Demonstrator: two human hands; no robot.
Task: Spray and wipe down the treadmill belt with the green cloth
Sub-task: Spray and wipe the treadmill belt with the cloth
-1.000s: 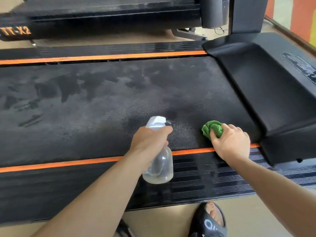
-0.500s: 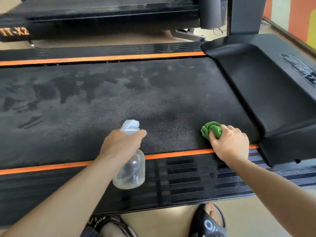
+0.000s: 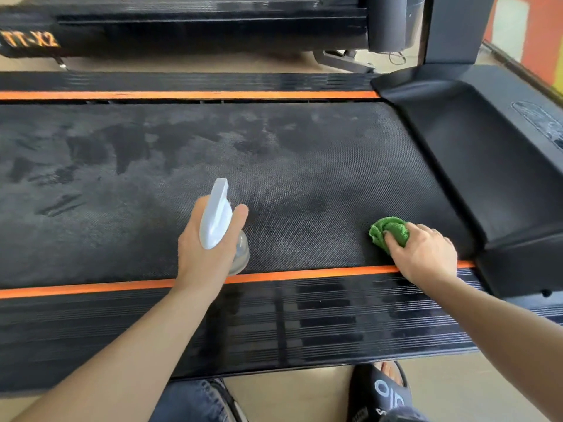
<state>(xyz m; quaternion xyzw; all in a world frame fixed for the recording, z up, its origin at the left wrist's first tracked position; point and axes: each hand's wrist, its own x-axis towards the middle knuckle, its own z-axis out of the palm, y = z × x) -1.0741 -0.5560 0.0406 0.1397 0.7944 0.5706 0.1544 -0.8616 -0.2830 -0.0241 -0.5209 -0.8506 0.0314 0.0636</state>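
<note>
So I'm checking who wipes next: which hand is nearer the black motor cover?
Right. The right hand grips the green cloth on the belt just beside the motor cover; the left hand holds the spray bottle mid-belt, farther away.

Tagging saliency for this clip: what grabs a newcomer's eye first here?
Probably the green cloth, bunched under the right hand at the near right of the dark treadmill belt. Next the white spray bottle gripped in the left hand over the belt's near middle. The orange stripes along both belt edges and the wet patches at far left also stand out.
</note>
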